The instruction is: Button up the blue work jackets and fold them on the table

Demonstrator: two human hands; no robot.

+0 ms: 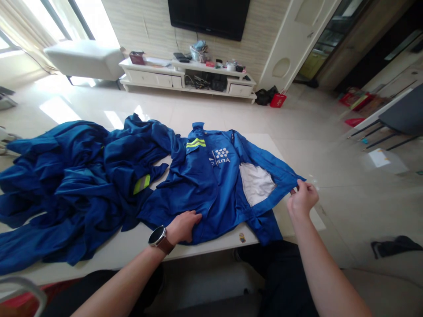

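A blue work jacket (198, 189) lies spread on the white table, with a yellow-green reflective strip and white printed lettering on it. Part of it is folded back, so that a patch of white lining (257, 182) shows. My right hand (302, 196) pinches a pointed edge of the jacket at its right end, slightly beyond the table. Resting on the jacket's near side is my left hand (185, 225), fingers stretched out and thumb apart; a watch is on that wrist. To the left, a crumpled heap of similar blue clothes (76, 185) touches the jacket.
The white table (211, 252) bears a small sticker near its front edge. Beyond it are a low TV cabinet (152, 79), a wall-mounted TV (209, 17), a grey bench (84, 59) and a red bag (278, 100). A dark chair (405, 112) stands at the right.
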